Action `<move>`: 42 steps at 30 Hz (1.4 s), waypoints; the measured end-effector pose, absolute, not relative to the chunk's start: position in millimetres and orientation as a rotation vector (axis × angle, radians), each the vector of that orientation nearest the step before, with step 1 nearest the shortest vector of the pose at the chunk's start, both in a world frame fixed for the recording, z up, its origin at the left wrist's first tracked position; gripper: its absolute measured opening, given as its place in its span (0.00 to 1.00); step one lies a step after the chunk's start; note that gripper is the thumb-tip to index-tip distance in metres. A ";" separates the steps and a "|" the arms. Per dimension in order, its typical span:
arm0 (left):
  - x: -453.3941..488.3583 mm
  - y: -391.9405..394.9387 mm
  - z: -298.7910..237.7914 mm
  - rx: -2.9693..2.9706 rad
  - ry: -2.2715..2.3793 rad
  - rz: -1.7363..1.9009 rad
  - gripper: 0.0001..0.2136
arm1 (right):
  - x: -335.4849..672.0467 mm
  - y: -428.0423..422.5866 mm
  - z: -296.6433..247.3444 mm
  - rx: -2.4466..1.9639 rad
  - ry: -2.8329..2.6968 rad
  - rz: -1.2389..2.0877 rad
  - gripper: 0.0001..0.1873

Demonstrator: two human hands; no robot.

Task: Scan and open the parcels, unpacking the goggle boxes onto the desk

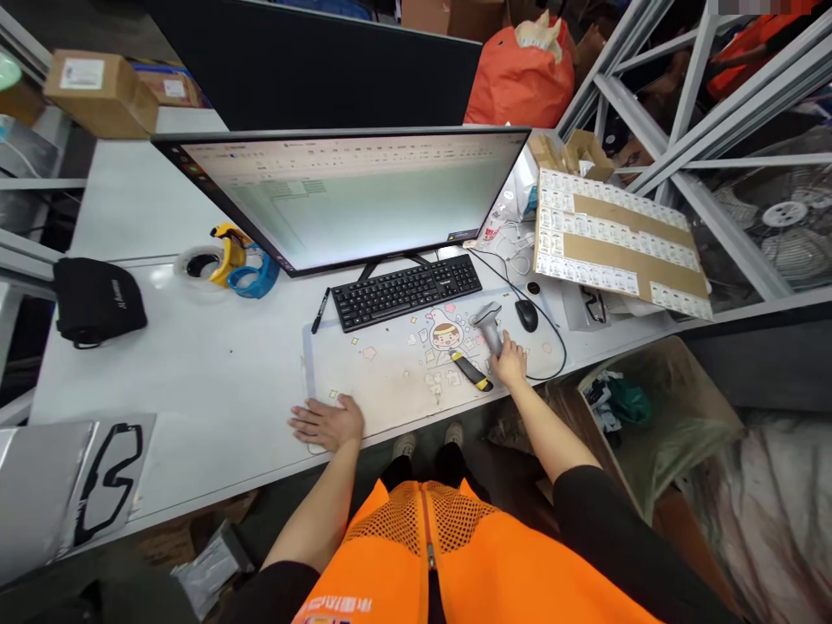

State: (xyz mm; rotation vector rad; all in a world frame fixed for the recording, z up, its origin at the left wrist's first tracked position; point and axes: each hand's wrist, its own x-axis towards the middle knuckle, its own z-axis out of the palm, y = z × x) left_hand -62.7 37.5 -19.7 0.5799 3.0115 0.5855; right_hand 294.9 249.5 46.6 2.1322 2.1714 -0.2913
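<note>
My right hand (511, 362) has its fingers closed around the handle end of a grey barcode scanner (487, 324), whose head points away from me on the desk mat. Palm down, my left hand (330, 423) lies flat on the mat's front left corner, fingers spread, holding nothing. Between the hands, closer to the right one, is a yellow and black utility knife (471, 370). A black keyboard (408, 290) sits beyond them, with a black marker (321, 309) at its left end. The black mouse (526, 315) rests right of the scanner.
A monitor (364, 195) stands behind the keyboard. Left of it are tape dispensers (250, 270) and a black pouch (99, 301). A cardboard sheet of labels (617, 238) leans at the right. Below the desk's right edge stands a lined bin (679, 416).
</note>
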 end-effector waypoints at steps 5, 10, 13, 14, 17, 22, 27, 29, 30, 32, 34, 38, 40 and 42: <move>-63.0 38.9 -19.5 0.537 3.026 0.558 0.38 | 305.2 221.7 40.0 2.197 2.446 -0.277 0.34; -67.8 38.7 -15.7 0.450 2.941 0.504 0.34 | 290.3 172.4 12.3 1.954 2.760 -0.493 0.34; -68.6 36.7 -14.0 0.463 2.968 0.527 0.35 | 279.1 156.9 -0.2 1.890 2.727 -0.491 0.37; -67.5 36.0 -13.8 0.474 2.984 0.533 0.35 | 275.4 156.2 -2.7 1.904 2.718 -0.480 0.37; -62.8 36.1 -14.6 0.494 3.012 0.549 0.36 | 264.8 163.5 -8.6 1.950 2.741 -0.509 0.37; -67.1 37.5 -13.6 0.455 2.921 0.590 0.33 | 247.4 180.0 -15.2 1.994 2.800 -0.661 0.37; -89.5 4.9 1.9 0.465 2.788 0.601 0.27 | 241.8 175.6 -6.5 2.157 2.801 -0.713 0.36; -93.5 -8.9 9.2 0.532 2.756 0.570 0.25 | 252.5 158.2 1.8 2.325 2.721 -0.674 0.31; -93.0 -12.4 12.3 0.586 2.728 0.549 0.24 | 261.3 143.8 6.6 2.393 2.652 -0.659 0.27; -87.2 -10.3 17.5 0.742 2.642 0.489 0.24 | 282.8 103.7 16.2 2.462 2.457 -0.654 0.21; -76.9 2.6 20.5 0.957 2.519 0.409 0.26 | 305.5 54.5 23.1 2.434 2.212 -0.667 0.17; -55.0 36.7 16.9 1.376 2.282 0.161 0.40 | 355.0 -51.3 26.9 2.574 1.648 -0.725 0.16; -51.4 44.2 9.8 1.450 2.341 -0.036 0.49 | 378.5 -113.0 27.9 2.770 1.351 -0.730 0.18; -55.0 43.5 2.2 1.454 2.473 -0.193 0.54 | 391.8 -179.8 30.4 2.914 1.085 -0.722 0.16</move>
